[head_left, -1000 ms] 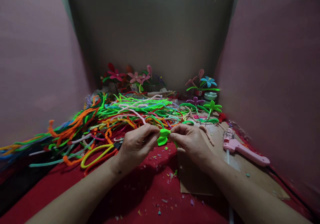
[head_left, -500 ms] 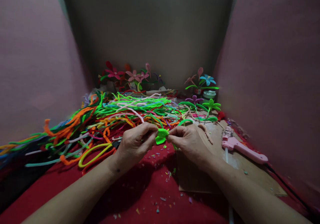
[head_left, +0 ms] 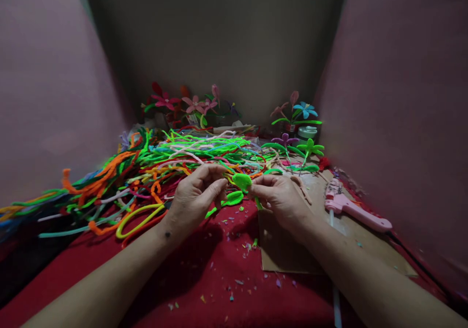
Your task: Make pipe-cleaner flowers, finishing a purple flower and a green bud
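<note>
My right hand (head_left: 280,194) pinches a bright green fuzzy pipe-cleaner petal (head_left: 242,182) between thumb and fingertips, with a short green stem piece below the fingers. To its left, my left hand (head_left: 203,189) hovers with thumb and forefinger apart and its other fingers curled; nothing shows between them. A second green pipe-cleaner loop (head_left: 234,199) with a stem is just under the left fingertips. Whether it touches them I cannot tell.
A heap of coloured pipe cleaners (head_left: 204,147) lies behind the hands. On the right, a pink glue gun (head_left: 356,211) rests on cardboard (head_left: 288,250). Finished pipe-cleaner flowers (head_left: 305,109) stand at the back. Scraps dot the red cloth (head_left: 204,279).
My left fingers have let go of the green petal and parted. The right hand has kept it, now raised a little and turned broad side up. The second green loop has come into view below.
</note>
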Demonstrator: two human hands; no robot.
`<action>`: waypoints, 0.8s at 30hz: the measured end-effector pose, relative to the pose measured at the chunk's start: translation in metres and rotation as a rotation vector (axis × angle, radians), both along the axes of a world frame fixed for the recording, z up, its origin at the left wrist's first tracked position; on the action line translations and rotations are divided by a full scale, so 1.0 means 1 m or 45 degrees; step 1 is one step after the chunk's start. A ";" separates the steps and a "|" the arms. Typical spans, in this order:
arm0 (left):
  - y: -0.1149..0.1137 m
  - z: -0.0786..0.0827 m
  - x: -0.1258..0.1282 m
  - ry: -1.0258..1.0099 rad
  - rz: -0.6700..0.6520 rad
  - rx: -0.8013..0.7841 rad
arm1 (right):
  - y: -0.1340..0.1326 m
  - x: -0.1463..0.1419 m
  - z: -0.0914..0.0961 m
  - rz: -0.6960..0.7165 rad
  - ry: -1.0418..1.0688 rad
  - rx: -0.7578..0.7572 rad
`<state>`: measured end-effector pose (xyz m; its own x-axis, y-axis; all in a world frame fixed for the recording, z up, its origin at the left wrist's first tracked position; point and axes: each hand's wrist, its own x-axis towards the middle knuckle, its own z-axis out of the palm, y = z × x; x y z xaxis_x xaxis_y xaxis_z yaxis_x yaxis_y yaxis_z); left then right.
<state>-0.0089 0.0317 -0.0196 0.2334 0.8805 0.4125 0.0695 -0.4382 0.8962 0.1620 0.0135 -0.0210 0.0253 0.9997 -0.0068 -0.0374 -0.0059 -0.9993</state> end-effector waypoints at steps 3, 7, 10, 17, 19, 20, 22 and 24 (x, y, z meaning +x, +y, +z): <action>-0.001 -0.001 0.000 0.058 0.009 0.038 | 0.001 0.001 -0.002 -0.001 -0.015 0.021; -0.002 -0.006 0.001 0.138 0.061 0.153 | -0.001 0.000 -0.004 0.011 -0.063 0.066; -0.001 -0.010 0.001 0.208 0.107 0.262 | -0.004 -0.002 -0.003 0.019 -0.151 0.148; -0.002 -0.008 -0.004 0.484 0.194 0.585 | -0.005 -0.003 -0.001 0.037 -0.109 0.119; -0.002 -0.007 -0.005 0.527 0.204 0.636 | -0.002 -0.002 -0.003 0.049 0.028 0.051; -0.002 -0.007 -0.006 0.534 0.207 0.652 | -0.001 -0.002 -0.005 0.065 0.098 0.024; -0.002 -0.006 -0.007 0.541 0.205 0.669 | 0.002 0.000 -0.008 0.120 0.198 -0.017; -0.001 -0.006 -0.007 0.547 0.199 0.670 | 0.003 0.002 -0.010 0.179 0.237 -0.055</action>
<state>-0.0162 0.0305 -0.0255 0.3583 0.6256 0.6931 0.4679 -0.7627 0.4465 0.1635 0.0167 -0.0313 -0.1198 0.9919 -0.0416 -0.2166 -0.0670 -0.9740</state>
